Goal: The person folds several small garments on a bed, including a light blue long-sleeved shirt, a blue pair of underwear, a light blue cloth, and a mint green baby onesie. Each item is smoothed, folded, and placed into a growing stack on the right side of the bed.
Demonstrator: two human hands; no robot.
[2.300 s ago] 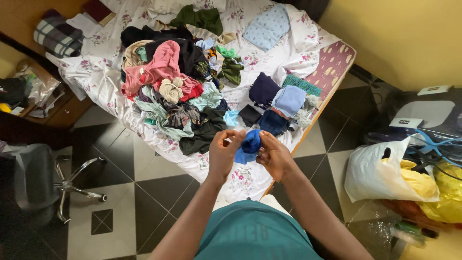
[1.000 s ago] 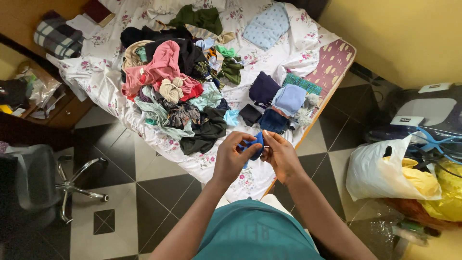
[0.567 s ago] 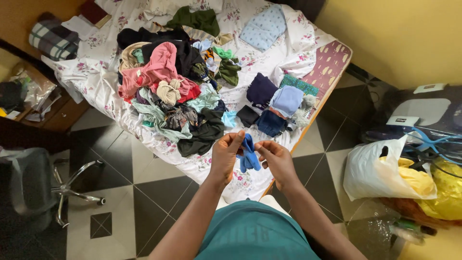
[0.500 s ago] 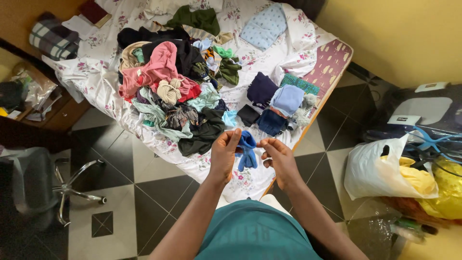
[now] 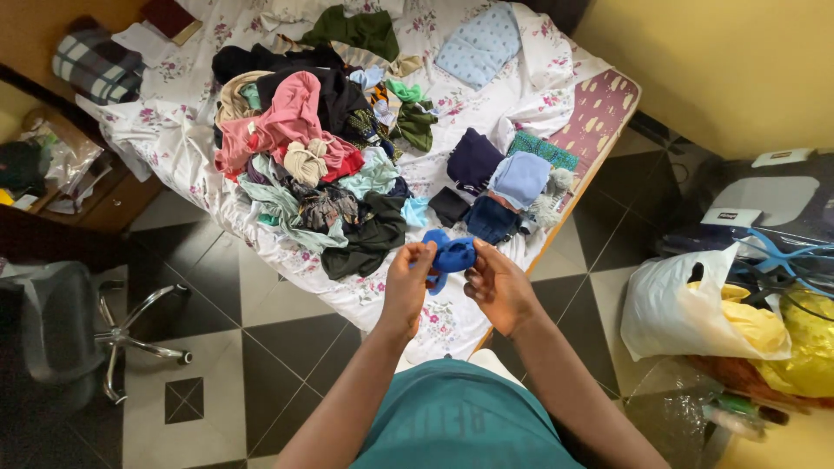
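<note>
Both my hands hold a small blue cloth item (image 5: 450, 254), bunched up, above the near edge of the bed (image 5: 452, 321). My left hand (image 5: 407, 282) grips its left side with the fingers curled. My right hand (image 5: 495, 285) pinches its right side. Just beyond the hands lies a heap of mixed clothes (image 5: 313, 165) on the flowered sheet. To the right of the heap sit a few folded pieces: a dark blue one (image 5: 473, 159), a light blue one (image 5: 519, 178) and a navy one (image 5: 491, 219).
A white plastic bag (image 5: 695, 304) with yellow contents stands on the chequered floor at right. A swivel chair (image 5: 78, 330) is at left. A wooden side table (image 5: 95, 200) with clutter sits beside the bed. A folded plaid blanket (image 5: 91, 65) lies at the bed's far left corner.
The blue cloth hung down loose between my hands half a second ago. Now it is gathered into a compact bundle, and my hands have drawn closer together.
</note>
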